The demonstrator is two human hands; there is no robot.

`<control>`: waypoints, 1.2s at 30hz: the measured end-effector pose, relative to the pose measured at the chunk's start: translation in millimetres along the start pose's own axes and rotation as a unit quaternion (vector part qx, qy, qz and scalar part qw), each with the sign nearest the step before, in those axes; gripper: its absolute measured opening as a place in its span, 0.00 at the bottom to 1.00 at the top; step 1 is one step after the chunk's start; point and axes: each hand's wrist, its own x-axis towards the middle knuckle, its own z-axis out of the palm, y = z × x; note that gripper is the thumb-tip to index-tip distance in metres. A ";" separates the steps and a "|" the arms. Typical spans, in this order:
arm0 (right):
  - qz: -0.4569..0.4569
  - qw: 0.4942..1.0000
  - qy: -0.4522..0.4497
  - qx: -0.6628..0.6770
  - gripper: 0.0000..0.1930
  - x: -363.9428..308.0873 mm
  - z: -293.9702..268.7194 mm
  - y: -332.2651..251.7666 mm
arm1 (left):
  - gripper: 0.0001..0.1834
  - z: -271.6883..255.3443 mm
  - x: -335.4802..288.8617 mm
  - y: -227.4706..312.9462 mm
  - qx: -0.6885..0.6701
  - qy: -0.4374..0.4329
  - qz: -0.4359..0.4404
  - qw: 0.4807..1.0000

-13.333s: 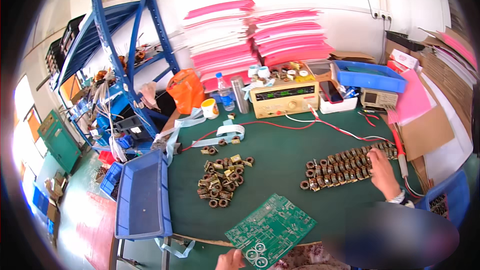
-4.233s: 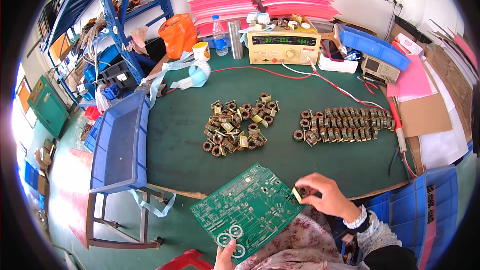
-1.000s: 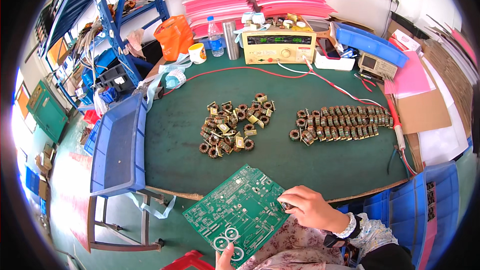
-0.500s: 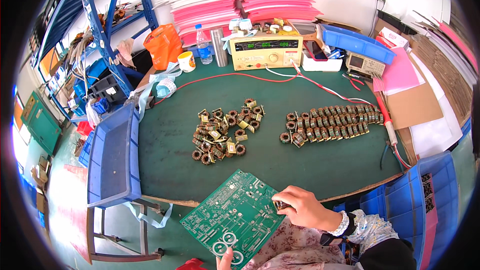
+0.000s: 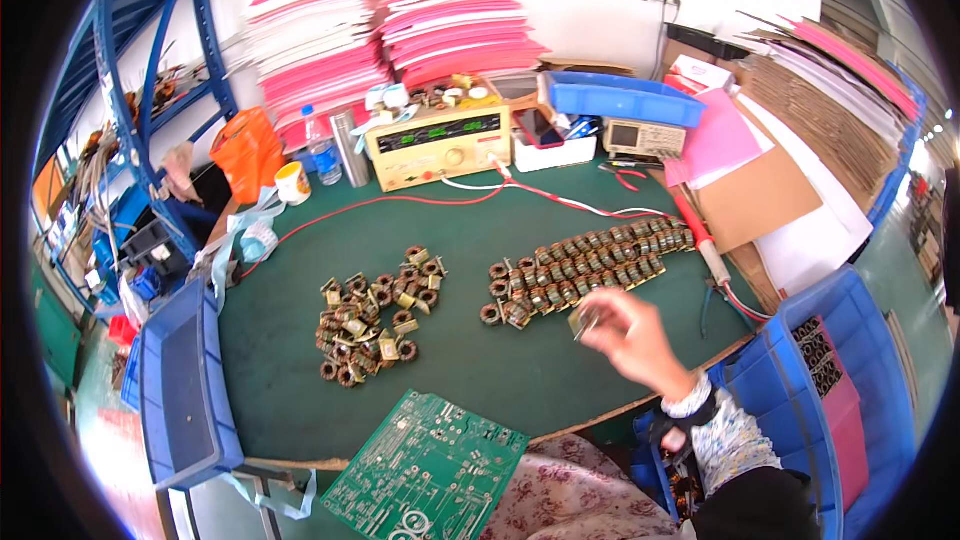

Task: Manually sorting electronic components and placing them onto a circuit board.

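A small coil (image 5: 583,320) is pinched in the right hand (image 5: 632,340), blurred, just near the coil row (image 5: 585,262). Placing it seems in hand; the board (image 5: 428,470) lies near, left.

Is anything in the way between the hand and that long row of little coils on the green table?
Nothing visible. The right hand hovers just in front of the row of coils, pinching a small blurred part, with only bare green mat between them.
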 end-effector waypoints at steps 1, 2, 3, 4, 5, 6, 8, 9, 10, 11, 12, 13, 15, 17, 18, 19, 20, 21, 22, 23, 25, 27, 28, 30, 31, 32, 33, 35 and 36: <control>-0.029 0.991 0.080 -0.107 0.20 13.0 -22.0 17.5 | 0.26 1.2 4.6 -1.6 -0.001 -0.006 0.002 1.000; -0.068 0.964 0.155 -0.206 0.21 21.1 -44.2 23.7 | 0.26 -5.5 -5.3 11.4 -0.001 -0.001 0.011 1.000; -0.099 0.918 0.197 -0.328 0.22 29.0 -68.1 41.6 | 0.26 -5.8 -3.1 9.5 -0.004 -0.005 -0.015 1.000; -0.128 0.856 0.233 -0.443 0.23 34.2 -89.9 60.1 | 0.26 -4.0 1.0 9.9 -0.006 -0.008 -0.012 1.000; -0.086 0.863 0.218 -0.448 0.24 37.1 -106.7 76.9 | 0.25 -1.5 4.9 11.1 -0.018 -0.009 -0.011 1.000; -0.044 0.869 0.201 -0.450 0.24 38.6 -121.2 91.0 | 0.25 0.7 6.9 13.3 -0.029 -0.010 -0.010 0.999; -0.015 0.868 0.165 -0.468 0.25 38.9 -135.8 115.0 | 0.26 1.9 11.3 24.5 -0.039 -0.017 -0.017 0.999; -0.022 0.871 0.145 -0.468 0.26 37.8 -139.0 127.6 | 0.26 1.9 13.1 29.3 -0.049 -0.026 -0.023 0.998; -0.032 0.876 0.121 -0.466 0.28 41.2 -131.6 127.8 | 0.26 2.4 12.3 29.4 -0.046 -0.017 -0.025 0.998; -0.004 0.902 0.141 -0.409 0.30 39.8 -125.9 123.3 | 0.26 2.3 11.8 29.9 -0.047 -0.021 -0.029 0.998; 0.038 0.929 0.147 -0.337 0.33 43.8 -124.7 122.1 | 0.26 2.0 12.8 30.5 -0.048 -0.024 -0.033 0.998; -0.016 0.904 0.157 -0.397 0.33 41.8 -123.0 117.4 | 0.26 2.3 12.9 31.1 -0.050 -0.027 -0.038 0.998; -0.056 0.846 0.146 -0.510 0.33 40.3 -101.7 88.8 | 0.26 1.7 11.4 30.9 -0.048 -0.025 -0.052 0.997; -0.120 0.855 0.124 -0.489 0.26 40.8 -71.4 60.3 | 0.26 2.6 10.2 31.5 -0.047 -0.025 -0.062 0.997; -0.143 0.876 0.099 -0.449 0.23 41.2 -48.4 40.9 | 0.26 3.2 9.1 31.5 -0.048 -0.026 -0.068 0.996; -0.169 0.909 0.030 -0.381 0.21 42.1 -22.6 25.8 | 0.26 3.4 6.9 31.3 -0.048 -0.026 -0.075 0.996; -0.191 0.931 -0.037 -0.309 0.19 42.3 5.0 13.1 | 0.26 3.5 5.2 30.6 -0.048 -0.030 -0.081 0.995; -0.221 0.935 -0.107 -0.254 0.19 43.7 34.6 3.2 | 0.26 4.2 2.9 29.6 -0.047 -0.033 -0.088 0.994; -0.249 0.931 -0.171 -0.204 0.20 43.1 60.0 -9.4 | 0.26 3.4 2.7 28.7 -0.050 -0.044 -0.091 0.994; -0.270 0.921 -0.202 -0.196 0.21 44.0 86.8 -12.3 | 0.26 0.3 0.7 29.2 -0.046 -0.039 -0.090 0.994; -0.289 0.912 -0.218 -0.190 0.24 41.5 128.0 -7.4 | 0.28 -3.6 1.9 31.6 -0.046 -0.043 -0.081 0.995; -0.294 0.910 -0.211 -0.204 0.28 33.6 167.2 -4.1 | 0.29 -7.2 -2.6 30.9 -0.048 -0.028 -0.084 0.995; -0.296 0.909 -0.214 -0.199 0.28 30.3 174.6 -1.9 | 0.30 -9.0 -4.8 30.9 -0.049 -0.023 -0.085 0.995; -0.237 0.935 -0.175 -0.199 0.27 25.5 185.0 1.7 | 0.32 -11.4 -8.8 30.2 -0.055 -0.019 -0.088 0.994; -0.241 0.927 -0.195 -0.209 0.24 26.3 176.7 -8.1 | 0.33 -11.6 -12.4 29.9 -0.059 -0.016 -0.091 0.994; -0.241 0.927 -0.199 -0.210 0.24 24.2 172.9 -6.1 | 0.34 -11.4 -16.0 29.4 -0.064 -0.015 -0.094 0.993; -0.267 0.906 -0.218 -0.245 0.22 22.9 168.3 -3.4 | 0.34 -10.5 -13.0 29.1 -0.067 -0.013 -0.097 0.993; -0.296 0.877 -0.246 -0.288 0.18 18.2 155.0 -4.5 | 0.33 -8.7 -10.6 28.4 -0.068 -0.014 -0.080 0.994; -0.295 0.876 -0.251 -0.288 0.18 15.9 147.3 -8.6 | 0.32 -7.7 -9.1 28.1 -0.068 -0.014 -0.072 0.995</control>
